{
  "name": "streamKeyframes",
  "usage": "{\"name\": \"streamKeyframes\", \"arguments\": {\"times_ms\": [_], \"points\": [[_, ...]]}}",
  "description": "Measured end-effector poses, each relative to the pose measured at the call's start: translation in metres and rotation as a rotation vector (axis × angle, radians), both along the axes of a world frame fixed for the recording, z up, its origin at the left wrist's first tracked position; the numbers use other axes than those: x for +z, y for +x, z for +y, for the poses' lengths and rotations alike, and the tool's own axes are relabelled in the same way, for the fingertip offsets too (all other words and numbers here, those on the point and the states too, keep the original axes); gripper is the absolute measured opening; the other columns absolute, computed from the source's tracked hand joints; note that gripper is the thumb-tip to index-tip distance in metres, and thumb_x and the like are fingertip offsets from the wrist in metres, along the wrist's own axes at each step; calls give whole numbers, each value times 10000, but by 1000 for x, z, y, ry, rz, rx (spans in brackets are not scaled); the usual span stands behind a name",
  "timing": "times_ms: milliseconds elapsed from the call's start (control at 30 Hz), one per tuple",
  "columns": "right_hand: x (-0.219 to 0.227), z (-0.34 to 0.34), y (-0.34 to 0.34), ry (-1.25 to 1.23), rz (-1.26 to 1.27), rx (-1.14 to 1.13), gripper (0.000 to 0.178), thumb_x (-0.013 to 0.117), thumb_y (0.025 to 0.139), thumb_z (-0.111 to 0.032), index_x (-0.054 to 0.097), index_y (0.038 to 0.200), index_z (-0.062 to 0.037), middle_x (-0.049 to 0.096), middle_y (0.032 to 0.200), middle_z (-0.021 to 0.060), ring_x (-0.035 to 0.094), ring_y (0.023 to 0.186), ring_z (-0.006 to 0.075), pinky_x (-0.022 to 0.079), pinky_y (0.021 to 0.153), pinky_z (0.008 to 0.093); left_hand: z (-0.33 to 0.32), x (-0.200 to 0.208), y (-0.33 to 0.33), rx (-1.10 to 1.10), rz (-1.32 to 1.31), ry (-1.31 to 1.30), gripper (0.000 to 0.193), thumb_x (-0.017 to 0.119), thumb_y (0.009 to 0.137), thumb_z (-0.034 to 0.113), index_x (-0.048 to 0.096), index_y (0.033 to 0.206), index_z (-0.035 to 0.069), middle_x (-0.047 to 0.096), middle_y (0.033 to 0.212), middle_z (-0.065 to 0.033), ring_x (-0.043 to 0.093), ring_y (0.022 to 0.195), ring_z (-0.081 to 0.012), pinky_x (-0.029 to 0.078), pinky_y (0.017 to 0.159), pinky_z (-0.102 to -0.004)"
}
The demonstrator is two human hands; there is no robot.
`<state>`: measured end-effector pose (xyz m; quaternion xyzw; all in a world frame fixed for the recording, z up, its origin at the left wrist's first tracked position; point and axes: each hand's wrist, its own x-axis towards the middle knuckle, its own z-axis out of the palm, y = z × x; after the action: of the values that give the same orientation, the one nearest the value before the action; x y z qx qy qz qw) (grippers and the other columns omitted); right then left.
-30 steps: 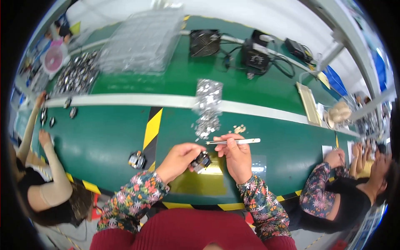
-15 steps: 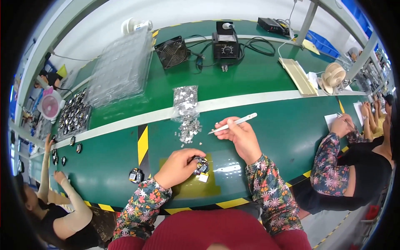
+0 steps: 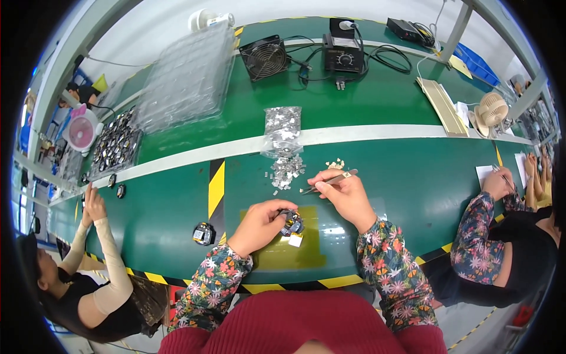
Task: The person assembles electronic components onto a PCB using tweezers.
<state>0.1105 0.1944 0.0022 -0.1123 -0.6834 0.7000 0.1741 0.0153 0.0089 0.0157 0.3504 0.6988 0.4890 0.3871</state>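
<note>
My left hand [image 3: 254, 230] holds a small round electronic assembly [image 3: 293, 224] on a yellow-tinted mat [image 3: 277, 256]. A white square tab [image 3: 295, 240] sticks out from the assembly's near side. In my right hand [image 3: 349, 199] is a pair of tweezers [image 3: 342, 177], pinched between thumb and fingers. Their tips point left, above and right of the assembly and apart from it. A tiny pale piece seems to be at the tips, too small to be sure. Just beyond my right hand lies a little heap of cream-coloured pieces [image 3: 335, 164]. Small silver pieces [image 3: 287, 173] are scattered left of it.
A clear bag [image 3: 283, 125] of silver pieces lies across the white rail. Another round assembly [image 3: 203, 233] sits to my left. Farther back are clear trays [image 3: 183, 82], a black fan [image 3: 265, 58] and a black control box [image 3: 344, 58]. Co-workers sit on both sides.
The view has shifted. My right hand has turned the tweezers and moved slightly nearer to me, uncovering the cream-coloured heap. My left hand still holds the assembly. The left co-worker's hands have come together, raised.
</note>
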Motion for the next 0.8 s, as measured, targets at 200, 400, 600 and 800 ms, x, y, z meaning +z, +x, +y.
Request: {"name": "streamKeyframes", "arguments": {"times_ms": [200, 400, 600, 800], "points": [[1, -5, 1, 77, 40, -20, 87, 559, 809, -40, 598, 870, 6, 635, 880, 63, 583, 756, 91, 468, 660, 212, 1, -7, 1, 73, -29, 112, 219, 456, 780, -42, 576, 963, -25, 591, 783, -29, 509, 636, -34, 420, 556, -190], [7, -6, 4, 165, 4, -13, 103, 567, 798, -34, 613, 886, -4, 636, 890, 64, 595, 787, 109, 477, 663, 218, 2, -10, 0, 69, -20, 133, 211, 457, 775, -43, 579, 947, -28, 590, 745, -29, 513, 614, -35, 420, 541, -192], [14, -9, 6, 312, 43, 34, 107, 579, 790, -37, 628, 879, -6, 637, 924, 78, 600, 800, 128, 479, 681, 231, -2, -15, -4, 43, 9, 89, 228, 446, 782, -52, 571, 970, -21, 591, 772, -31, 518, 650, -38, 424, 577, -192], [10, -6, 7, 292, 45, 13, 113, 587, 782, -34, 631, 882, -5, 639, 923, 90, 608, 805, 144, 478, 702, 236, -1, -8, -4, -1, 10, 40, 252, 426, 790, -72, 563, 996, -24, 599, 841, -34, 542, 723, -45, 445, 633, -198]]}}
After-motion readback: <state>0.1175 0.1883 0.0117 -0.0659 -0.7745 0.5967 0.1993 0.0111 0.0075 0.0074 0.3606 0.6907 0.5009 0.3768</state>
